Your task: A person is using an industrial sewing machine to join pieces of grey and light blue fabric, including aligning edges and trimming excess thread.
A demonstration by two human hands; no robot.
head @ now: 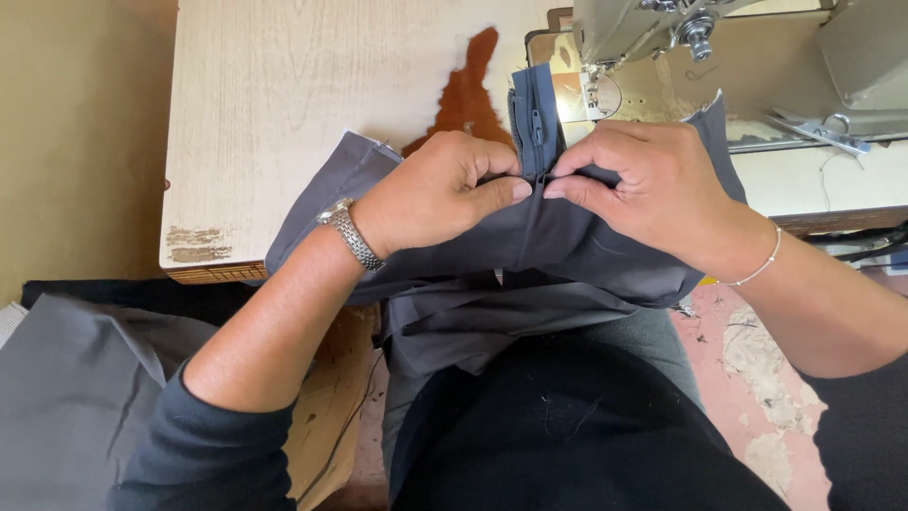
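Observation:
My left hand, with a metal watch on its wrist, pinches the dark grey fabric at a fold near the middle. My right hand, wearing a thin bracelet, grips the same fold from the other side, thumbs almost touching. A zipper sewn into the fabric runs up from between my thumbs toward the needle area of the sewing machine. The fabric drapes off the table edge into my lap.
The pale wooden sewing table has a worn brown patch beside the machine. Scissors lie at the right by the machine base. More grey cloth is piled at the lower left.

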